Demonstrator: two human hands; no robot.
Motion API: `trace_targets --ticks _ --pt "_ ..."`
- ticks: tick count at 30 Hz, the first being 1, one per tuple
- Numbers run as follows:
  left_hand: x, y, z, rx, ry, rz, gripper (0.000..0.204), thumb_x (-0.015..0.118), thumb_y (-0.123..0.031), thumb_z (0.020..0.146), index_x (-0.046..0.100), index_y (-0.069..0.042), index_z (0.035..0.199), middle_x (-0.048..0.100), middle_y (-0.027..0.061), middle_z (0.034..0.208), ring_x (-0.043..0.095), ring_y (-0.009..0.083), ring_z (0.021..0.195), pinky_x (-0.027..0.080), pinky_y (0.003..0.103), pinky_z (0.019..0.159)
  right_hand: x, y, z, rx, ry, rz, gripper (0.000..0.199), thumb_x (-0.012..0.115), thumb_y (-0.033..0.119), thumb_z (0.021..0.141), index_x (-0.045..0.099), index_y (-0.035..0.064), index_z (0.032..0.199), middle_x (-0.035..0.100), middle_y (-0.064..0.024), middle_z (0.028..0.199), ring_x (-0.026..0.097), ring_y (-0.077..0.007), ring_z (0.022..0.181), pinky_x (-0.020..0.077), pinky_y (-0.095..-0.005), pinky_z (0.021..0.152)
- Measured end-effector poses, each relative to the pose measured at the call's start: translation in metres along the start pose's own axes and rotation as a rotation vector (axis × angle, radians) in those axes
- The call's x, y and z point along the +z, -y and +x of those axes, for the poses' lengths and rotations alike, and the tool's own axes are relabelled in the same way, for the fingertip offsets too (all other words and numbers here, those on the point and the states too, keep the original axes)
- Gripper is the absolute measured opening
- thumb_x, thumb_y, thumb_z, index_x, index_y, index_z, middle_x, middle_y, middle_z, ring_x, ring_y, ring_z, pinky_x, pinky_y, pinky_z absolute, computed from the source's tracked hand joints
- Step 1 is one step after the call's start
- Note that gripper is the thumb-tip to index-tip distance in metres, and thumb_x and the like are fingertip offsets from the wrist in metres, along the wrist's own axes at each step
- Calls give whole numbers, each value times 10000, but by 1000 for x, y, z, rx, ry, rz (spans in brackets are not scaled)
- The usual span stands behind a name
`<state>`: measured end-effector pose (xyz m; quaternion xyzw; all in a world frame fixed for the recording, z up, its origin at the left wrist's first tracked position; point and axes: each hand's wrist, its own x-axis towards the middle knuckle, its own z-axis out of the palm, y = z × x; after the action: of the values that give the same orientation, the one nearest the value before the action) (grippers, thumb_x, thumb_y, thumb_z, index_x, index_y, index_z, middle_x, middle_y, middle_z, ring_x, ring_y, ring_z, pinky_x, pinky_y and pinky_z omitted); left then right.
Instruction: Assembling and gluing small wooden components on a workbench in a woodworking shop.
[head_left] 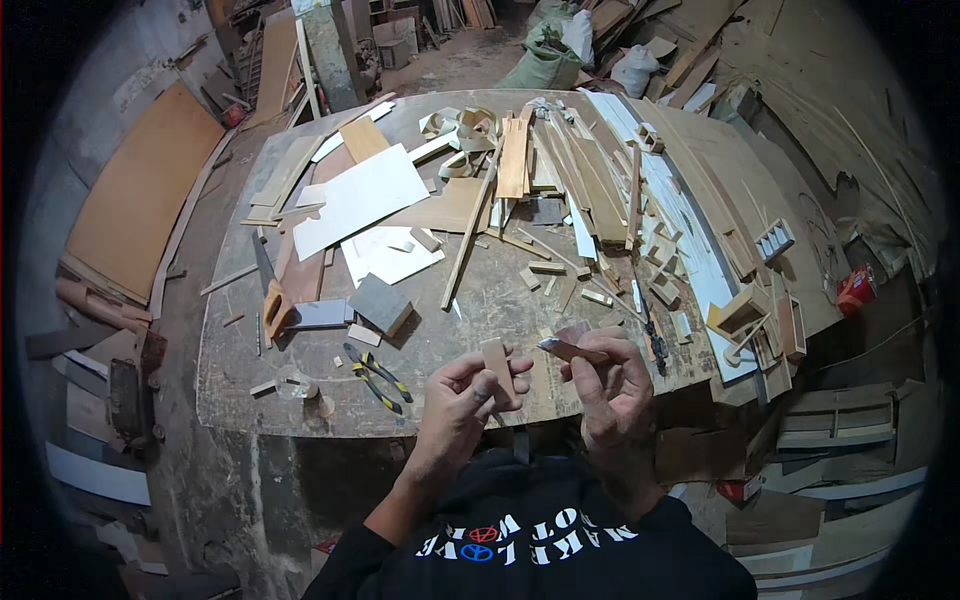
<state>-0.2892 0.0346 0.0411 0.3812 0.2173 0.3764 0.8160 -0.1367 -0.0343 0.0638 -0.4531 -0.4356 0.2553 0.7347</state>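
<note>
My left hand (468, 395) pinches a small flat rectangular wood piece (497, 365), held upright between thumb and fingers. My right hand (605, 380) grips a short knife or chisel-like tool (563, 347) with a wooden handle, its metal tip pointing left toward the wood piece. Both hands hover over the near edge of the workbench (300, 400), a few centimetres apart. My forearms enter from the bottom in dark sleeves.
Yellow-handled pliers (378, 375) lie left of my left hand, beside a roll of clear tape (293, 383). A handsaw (270, 295), a grey block (380, 303), white sheets (360, 195) and several wood strips (590, 190) cover the bench. Boards and offcuts crowd the floor around it.
</note>
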Motion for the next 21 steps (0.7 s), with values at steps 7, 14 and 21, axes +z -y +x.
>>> trace_targets --ticks 7,14,21 --pt "2 5 7 -149 -182 -440 236 556 -173 914 512 -40 1104 580 94 1015 597 183 972 538 294 777 -1 2 2 3 -8 -6 143 535 -51 833 514 -20 971 488 -91 947 504 -121 811 436 -230 743" --pt "-2 12 8 -123 -156 -545 135 589 -114 890 512 -81 996 589 80 983 573 159 904 488 317 823 0 -3 1 -8 -15 -44 139 537 -47 837 510 -23 971 488 -87 950 512 -113 795 441 -230 728" --pt "8 3 0 -121 -234 -591 143 593 -43 865 488 -79 956 603 106 957 594 165 922 497 273 879 9 -9 -4 -27 -54 -19 193 524 -35 812 517 -9 1004 492 -89 967 532 -132 757 456 -259 690"
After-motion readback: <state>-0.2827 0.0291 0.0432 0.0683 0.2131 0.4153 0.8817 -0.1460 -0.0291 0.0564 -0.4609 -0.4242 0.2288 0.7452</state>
